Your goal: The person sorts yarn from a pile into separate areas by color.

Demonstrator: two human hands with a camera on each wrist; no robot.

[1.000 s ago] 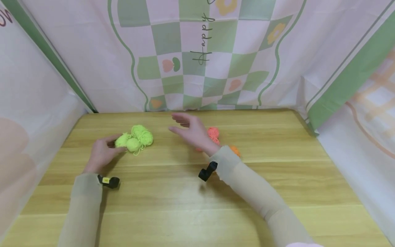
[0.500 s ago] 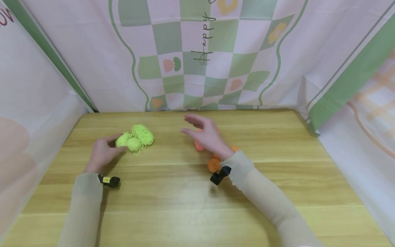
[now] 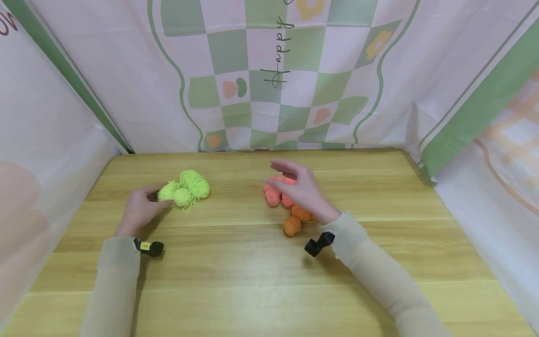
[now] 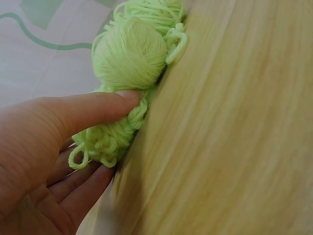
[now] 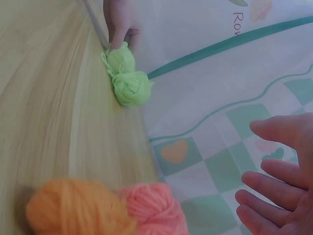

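Note:
On the table's left side, my left hand (image 3: 139, 208) holds the end ball of a cluster of light green yarn (image 3: 195, 184). In the left wrist view, its thumb lies across that looped yarn ball (image 4: 110, 139) and the fingers are behind it; a rounder green ball (image 4: 129, 54) sits just beyond. My right hand (image 3: 305, 189) hovers over pink yarn balls (image 3: 272, 197) and orange yarn balls (image 3: 292, 226), partly hiding them. Its fingers are spread and relaxed with nothing between them, as the right wrist view also shows beside the orange ball (image 5: 78, 208).
The wooden table (image 3: 236, 276) meets a printed cloth (image 3: 273, 107) along its back edge. Cloth panels also hang at the left and right sides. A small black camera sits on each wrist.
My right hand has moved to the right and slightly toward me, from the table's middle to over the pink and orange yarn. My left hand stays on the green yarn.

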